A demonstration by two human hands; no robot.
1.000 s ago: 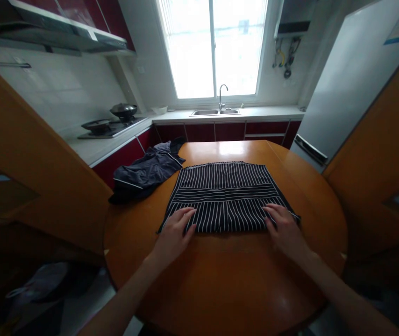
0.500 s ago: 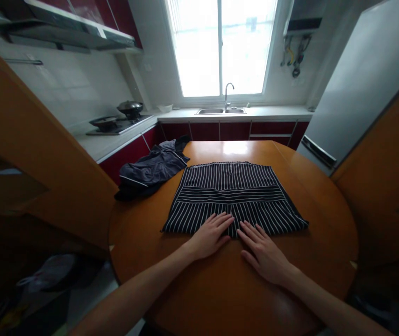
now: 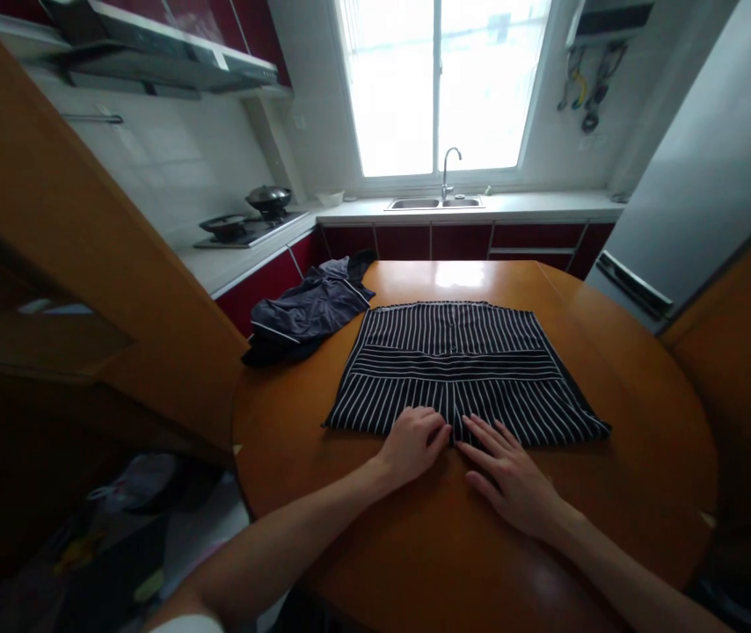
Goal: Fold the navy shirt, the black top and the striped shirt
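Observation:
A black garment with white stripes [image 3: 455, 365] lies folded flat on the wooden table [image 3: 375, 536], a band of crosswise stripes running over its middle. My left hand [image 3: 413, 447] is at the middle of its near edge, fingers curled and thumb drawn in, closed on the edge of the cloth. Just to the right, my right hand [image 3: 511, 475] rests flat with its fingers spread, the fingertips on the near edge of the garment. The part of the edge under both hands is hidden.
A dark grey garment with white piping [image 3: 313, 308] lies bunched over the table's far left edge. Beyond stand a stove with two pans [image 3: 268, 200], a sink with a tap [image 3: 446, 176] and, at right, a fridge [image 3: 685, 185]. Bags sit on the floor at lower left.
My left hand has gone from lying flat on the cloth to curled fingers at its near edge. The right hand stays spread. The whole view has shifted, so things appear further right.

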